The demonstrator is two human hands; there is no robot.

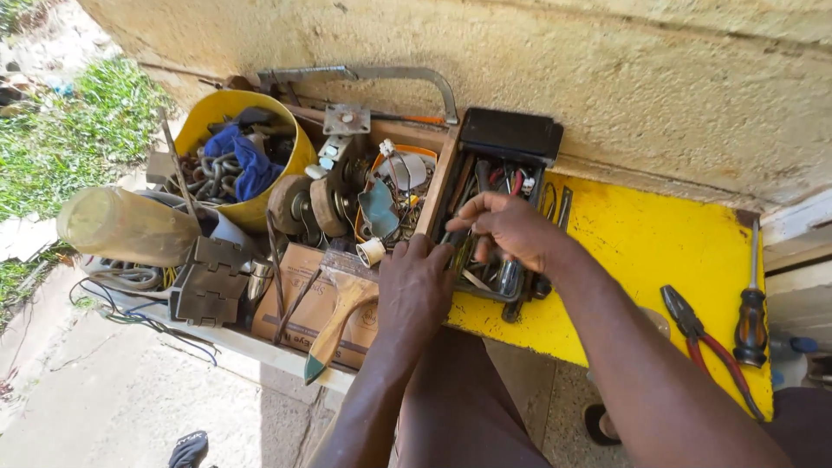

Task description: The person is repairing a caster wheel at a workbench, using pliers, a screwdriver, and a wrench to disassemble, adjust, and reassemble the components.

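Hands dig in the black tool tray [511, 134]: left hand [414, 290] spread on its edge, right hand [511, 227] pinching tools [498, 277].

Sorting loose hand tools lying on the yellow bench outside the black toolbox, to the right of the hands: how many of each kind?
Pliers, red handles: 1
Screwdriver, dark handle: 1
Total: 2
Both hands, left hand and right hand, are at the black toolbox.
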